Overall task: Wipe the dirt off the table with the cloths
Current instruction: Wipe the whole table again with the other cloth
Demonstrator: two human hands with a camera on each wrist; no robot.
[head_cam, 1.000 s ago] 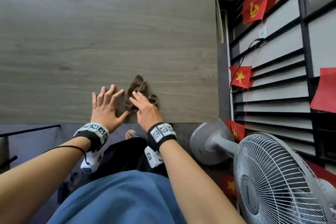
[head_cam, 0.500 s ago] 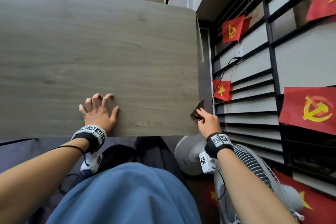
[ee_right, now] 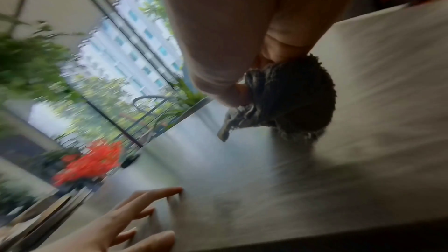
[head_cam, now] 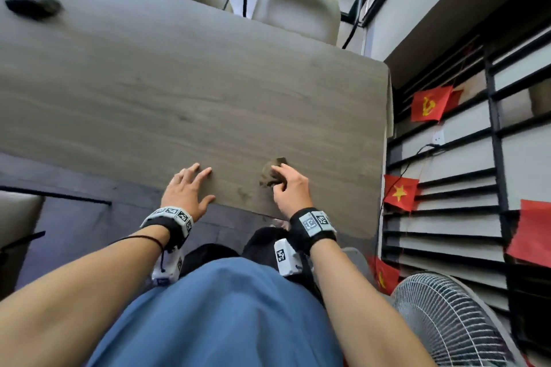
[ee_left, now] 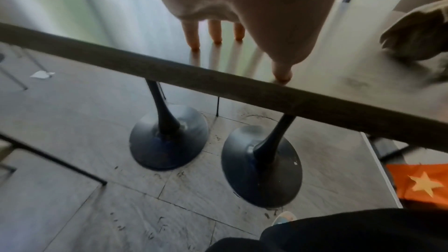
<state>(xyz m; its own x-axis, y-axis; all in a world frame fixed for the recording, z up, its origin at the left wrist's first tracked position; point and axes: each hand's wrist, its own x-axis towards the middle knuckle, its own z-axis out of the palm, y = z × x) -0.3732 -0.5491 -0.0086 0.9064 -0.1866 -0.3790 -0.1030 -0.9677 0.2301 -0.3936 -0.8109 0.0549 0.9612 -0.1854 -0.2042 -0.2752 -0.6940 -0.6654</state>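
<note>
Head view, near edge of the table. Right hand: fingers curled round a bunched brown cloth, pinching it against the tabletop; the wad sits under and just ahead of the fingertips. Right wrist view confirms the hold, thumb and fingers closed on the dark, frayed cloth, its lower side touching the surface. Left hand: flat and spread, fingers straight, holding nothing; fingertips and thumb rest on the tabletop right at the edge, to the left of the cloth hand and apart from it. Faint smudge on the wood between the two hands, close to the edge. Second dark cloth: far beyond the left hand, at the opposite side of the table, blurred. Beyond that side, pale chairs. To the right of the cloth hand, past the table end: slatted wall with red flags; a fan below, near the right forearm.
</note>
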